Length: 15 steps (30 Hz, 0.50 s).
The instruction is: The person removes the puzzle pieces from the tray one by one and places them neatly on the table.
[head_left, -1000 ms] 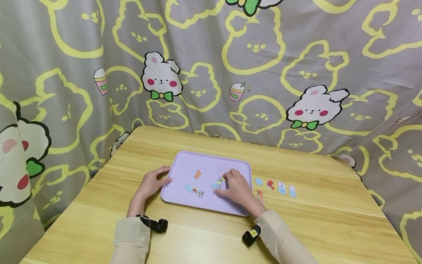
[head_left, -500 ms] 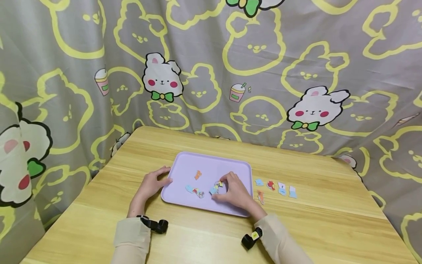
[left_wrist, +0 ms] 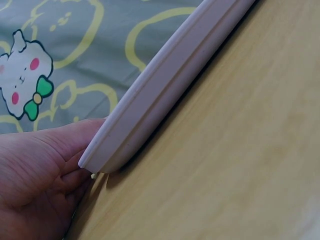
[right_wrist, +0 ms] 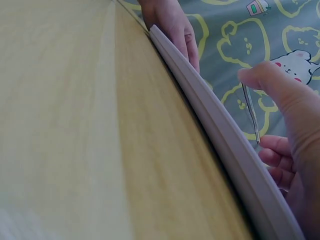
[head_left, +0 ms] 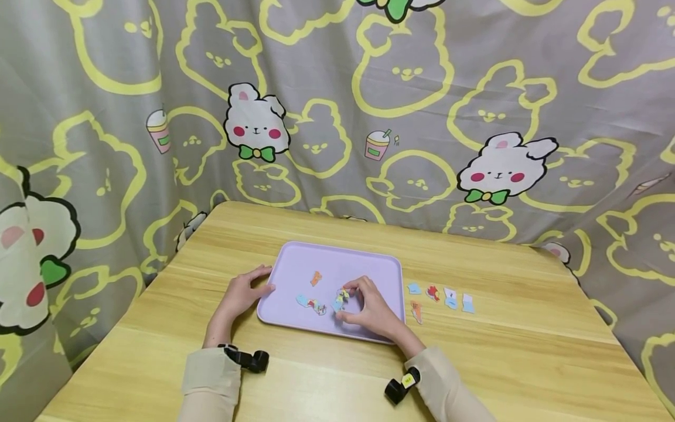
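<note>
My left hand [head_left: 241, 298] grips the left edge of a light purple tray [head_left: 337, 252], thumb at the rim and fingers along its outer side. In the left wrist view the tray's side [left_wrist: 150, 97] meets that hand. Over the tray, my right hand [head_left: 375, 310] pinches a colourful jigsaw puzzle piece [head_left: 341, 298] between thumb and fingers. Edge-on in the right wrist view, the puzzle piece [right_wrist: 251, 111] shows as a thin strip above the rim. Lying on the tray are a small orange piece [head_left: 316, 278] and a blue, red and grey puzzle part [head_left: 312, 304].
Right of the tray, several loose pieces lie on the wooden table [head_left: 506, 351]: a blue one [head_left: 414, 289], a red one [head_left: 433, 292], an orange one [head_left: 416, 312] and two white-and-blue ones [head_left: 450, 298]. A patterned curtain [head_left: 316, 117] hangs behind the table.
My right hand has moved a little left with the puzzle piece, which now looks more tilted than flat. The left hand keeps its place on the tray.
</note>
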Each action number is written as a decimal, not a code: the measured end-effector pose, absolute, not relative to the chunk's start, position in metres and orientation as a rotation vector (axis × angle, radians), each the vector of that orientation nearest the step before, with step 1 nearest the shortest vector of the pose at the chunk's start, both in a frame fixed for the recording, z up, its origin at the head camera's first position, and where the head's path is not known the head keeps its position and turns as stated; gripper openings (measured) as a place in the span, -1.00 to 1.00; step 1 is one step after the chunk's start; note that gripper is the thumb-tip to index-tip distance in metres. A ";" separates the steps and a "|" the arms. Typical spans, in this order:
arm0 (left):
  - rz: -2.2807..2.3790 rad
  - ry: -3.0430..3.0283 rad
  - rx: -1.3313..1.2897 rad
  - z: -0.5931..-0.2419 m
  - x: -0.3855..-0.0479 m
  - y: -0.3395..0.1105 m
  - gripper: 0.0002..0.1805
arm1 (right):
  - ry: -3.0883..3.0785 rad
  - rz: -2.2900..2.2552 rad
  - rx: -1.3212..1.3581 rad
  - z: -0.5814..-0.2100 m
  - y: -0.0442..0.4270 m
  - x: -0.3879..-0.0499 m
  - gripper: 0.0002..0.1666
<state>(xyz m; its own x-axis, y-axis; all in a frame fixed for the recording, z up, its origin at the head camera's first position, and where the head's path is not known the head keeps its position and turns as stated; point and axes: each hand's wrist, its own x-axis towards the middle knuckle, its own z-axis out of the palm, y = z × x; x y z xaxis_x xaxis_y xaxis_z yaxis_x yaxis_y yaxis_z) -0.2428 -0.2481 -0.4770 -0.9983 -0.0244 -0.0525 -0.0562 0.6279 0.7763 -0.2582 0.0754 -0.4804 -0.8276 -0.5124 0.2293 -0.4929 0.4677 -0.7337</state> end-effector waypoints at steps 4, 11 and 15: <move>1.334 2.799 -0.070 -0.477 -0.243 -0.248 -0.42 | 2.669 -1.332 -0.920 -0.481 0.076 -0.259 -0.32; 1.333 2.800 -0.067 -0.476 -0.243 -0.248 -0.43 | 2.672 -1.324 -0.953 -0.481 0.077 -0.259 -0.31; 1.332 2.801 -0.070 -0.476 -0.243 -0.248 -0.42 | 2.671 -1.335 -0.965 -0.480 0.078 -0.258 -0.31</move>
